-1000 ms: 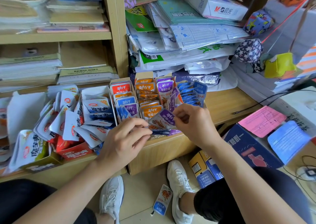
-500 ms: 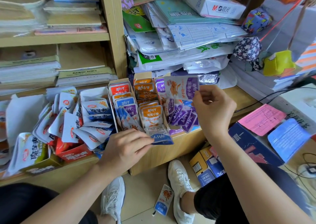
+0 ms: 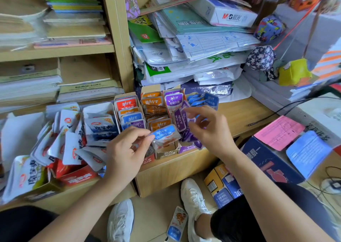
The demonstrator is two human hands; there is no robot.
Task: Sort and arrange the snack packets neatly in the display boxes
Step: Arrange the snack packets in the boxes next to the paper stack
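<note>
Left hand [image 3: 127,153] is pinching a blue packet [image 3: 165,133] by its edge, right above the front end of the orange box [image 3: 166,154]. Right hand [image 3: 208,129] hangs over the purple packets [image 3: 180,120] with its fingers loosely curled, and honestly I can't tell if it's touching any. The leftmost narrow box [image 3: 127,94] is a mix of red, orange, blue and purple. A bunch of blue packets [image 3: 203,99] stands just beside the purple row. There's a messy heap of white packets [image 3: 70,145] further left. One stray packet [image 3: 177,223] lies on the floor beside a white shoe [image 3: 193,199].
</note>
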